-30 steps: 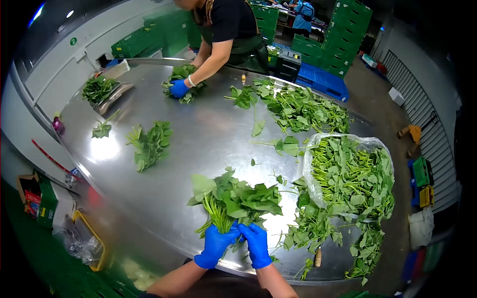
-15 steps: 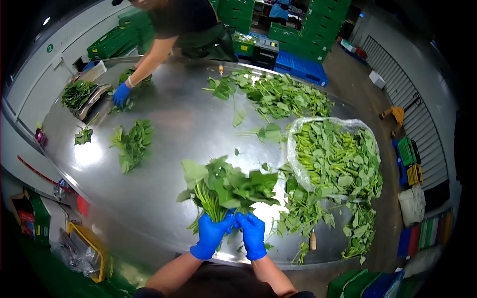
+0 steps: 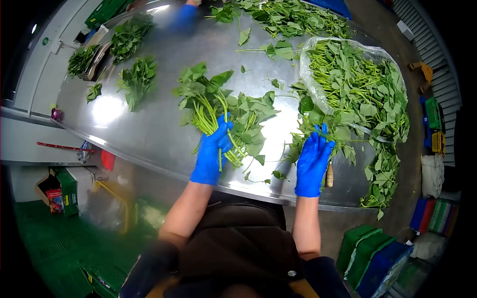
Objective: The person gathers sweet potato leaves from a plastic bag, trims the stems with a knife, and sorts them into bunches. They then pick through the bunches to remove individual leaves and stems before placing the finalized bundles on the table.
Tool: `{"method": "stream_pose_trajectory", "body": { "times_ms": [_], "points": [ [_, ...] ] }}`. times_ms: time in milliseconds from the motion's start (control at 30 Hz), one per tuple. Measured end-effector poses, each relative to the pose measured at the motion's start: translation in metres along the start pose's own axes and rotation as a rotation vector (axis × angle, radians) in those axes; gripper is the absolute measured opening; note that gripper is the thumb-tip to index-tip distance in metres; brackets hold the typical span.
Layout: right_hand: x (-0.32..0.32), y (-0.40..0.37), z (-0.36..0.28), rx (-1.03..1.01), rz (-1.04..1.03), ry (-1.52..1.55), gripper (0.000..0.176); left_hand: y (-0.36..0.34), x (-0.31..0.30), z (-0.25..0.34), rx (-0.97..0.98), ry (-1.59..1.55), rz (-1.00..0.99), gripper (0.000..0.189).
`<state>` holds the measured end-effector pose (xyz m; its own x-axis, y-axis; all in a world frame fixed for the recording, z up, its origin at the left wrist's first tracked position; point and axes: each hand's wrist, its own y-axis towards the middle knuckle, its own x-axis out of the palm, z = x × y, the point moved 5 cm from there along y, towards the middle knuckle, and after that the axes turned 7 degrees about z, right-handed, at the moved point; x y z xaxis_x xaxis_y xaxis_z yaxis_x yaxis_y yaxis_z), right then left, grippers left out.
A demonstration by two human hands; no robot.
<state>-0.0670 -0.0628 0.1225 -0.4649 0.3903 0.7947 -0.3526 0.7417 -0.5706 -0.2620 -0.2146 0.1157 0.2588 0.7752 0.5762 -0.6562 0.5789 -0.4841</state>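
My left hand (image 3: 212,149), in a blue glove, is wrapped round the stems of a bunch of leafy greens (image 3: 202,107), leaves pointing away from me. Just right of it, more leafy greens (image 3: 251,121) lie on the metal table and partly overlap the held bunch. My right hand (image 3: 313,164), also gloved in blue, is at the near edge of the loose heap, its fingers curled on a leafy stem (image 3: 316,118); the leaves partly hide the fingertips. Beyond it, a clear plastic bag (image 3: 318,92) lies open, full of long-stemmed greens (image 3: 357,84).
A wooden-handled tool (image 3: 330,175) lies right of my right hand. Bunches of greens (image 3: 138,82) rest at the table's left, near a small filled box (image 3: 94,62). Across the table is a co-worker's blurred blue glove (image 3: 186,17). Crates (image 3: 365,253) stand on the floor at right.
My hands have parted: the left stays round the bunch, and the right has moved away to the loose greens at right. The view has tilted down. The co-worker's hand has moved right.
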Motion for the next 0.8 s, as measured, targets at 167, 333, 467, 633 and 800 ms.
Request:
{"method": "stream_pose_trajectory", "body": {
  "times_ms": [167,333,467,633,800],
  "points": [
    [-0.018,0.001,0.023,0.153,-0.252,-0.966,0.05,-0.011,0.013,-0.009,-0.061,-0.104,-0.162,0.044],
    [-0.017,-0.016,0.056,0.173,-0.43,-1.197,0.039,-0.023,0.007,0.018,-0.043,-0.141,-0.167,0.055],
    [-0.03,0.0,0.067,0.149,-0.446,-1.381,0.036,-0.022,-0.018,0.028,-0.106,-0.266,-0.079,0.045],
    [-0.078,0.022,0.05,-0.479,-0.461,-2.12,0.047,-0.015,-0.062,0.044,0.019,-0.309,-0.022,0.023],
    [-0.067,0.012,0.054,-0.338,-0.3,-1.781,0.036,-0.004,-0.093,0.059,0.008,-0.488,0.048,0.013]
  ]
}}
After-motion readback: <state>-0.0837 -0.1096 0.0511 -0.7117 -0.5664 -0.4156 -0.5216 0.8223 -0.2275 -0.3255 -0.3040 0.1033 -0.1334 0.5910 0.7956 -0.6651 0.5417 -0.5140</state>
